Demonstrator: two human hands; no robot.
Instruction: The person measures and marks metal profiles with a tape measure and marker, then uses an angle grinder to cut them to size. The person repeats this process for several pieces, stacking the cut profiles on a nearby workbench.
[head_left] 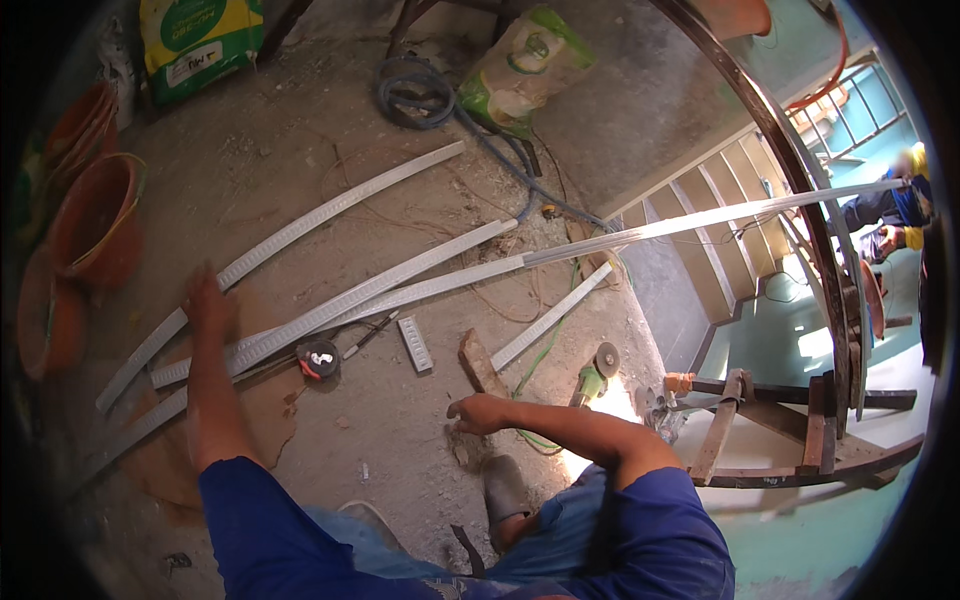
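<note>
My left hand point(208, 305) reaches over a long pale grooved strip point(325, 212) on the floor and seems to touch it. That hand is blurred, so I cannot tell whether its fingers grip. My right hand point(480, 413) hangs above the floor beside a wood block point(480, 362), fingers loosely bent and apart, with nothing seen in it. Two more long strips point(400, 272) lie crossed in the middle, one continued by a ribbed length point(690, 222) reaching far right. A short cut piece point(414, 344) and a medium strip point(553, 315) lie nearer me.
A green angle grinder point(592, 378) rests right of my right hand. A black-and-red round tool point(318, 360) lies among the strips. Orange buckets point(95, 215) stand left; sacks point(525, 70) and a coiled hose point(415, 95) lie behind. Stairs point(700, 215) drop at right, with another person point(890, 212) beyond.
</note>
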